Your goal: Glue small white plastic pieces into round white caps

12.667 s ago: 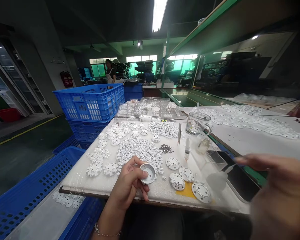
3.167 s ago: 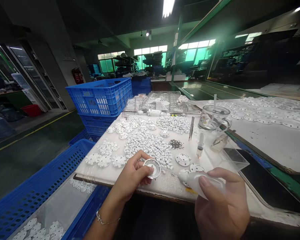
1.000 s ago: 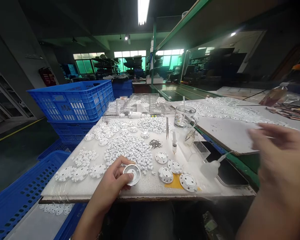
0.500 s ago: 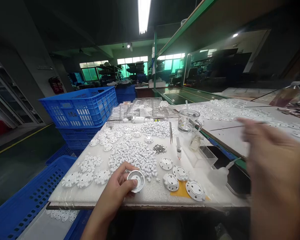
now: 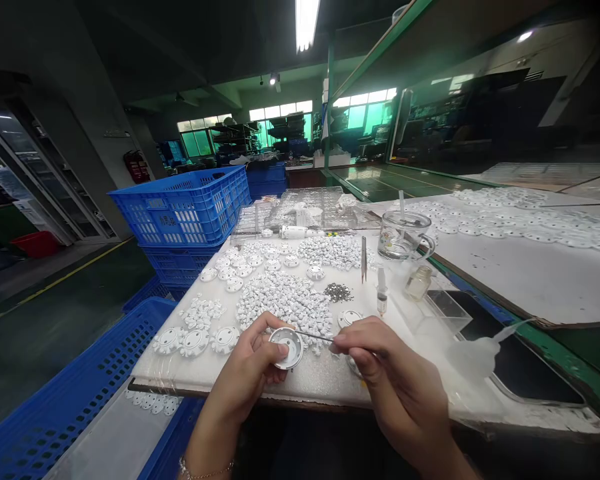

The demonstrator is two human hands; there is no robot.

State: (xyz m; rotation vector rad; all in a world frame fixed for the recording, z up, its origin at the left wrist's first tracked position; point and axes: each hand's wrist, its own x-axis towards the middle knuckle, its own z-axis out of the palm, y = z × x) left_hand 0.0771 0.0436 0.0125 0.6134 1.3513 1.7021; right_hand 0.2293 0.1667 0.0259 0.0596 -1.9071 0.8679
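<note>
My left hand (image 5: 250,367) is closed around a small white round cup-like part (image 5: 293,345). Its open side faces me, and the thumb presses on the inner floor. Pinched in my right hand (image 5: 397,380) is a thin dark rod (image 5: 314,335), whose far tip meets the cup's upper right rim. Just beyond the hands lies a heap of small white pieces (image 5: 283,297). A white disc (image 5: 349,318) with dark holes shows partly behind my right hand; other discs there are mostly covered.
Tweezers (image 5: 364,259), a syringe (image 5: 381,293), a glass mug (image 5: 403,235), a small jar (image 5: 419,283), a squeeze bottle (image 5: 473,357) and a dark phone-like slab (image 5: 520,353) stand or lie rightward. Small dark bits (image 5: 339,292) lie mid-table. Blue crates (image 5: 180,207) are stacked left.
My right hand has come in from the far right to the white cup, with the thin rod now at its rim. My left hand still holds the cup. The view has shifted.
</note>
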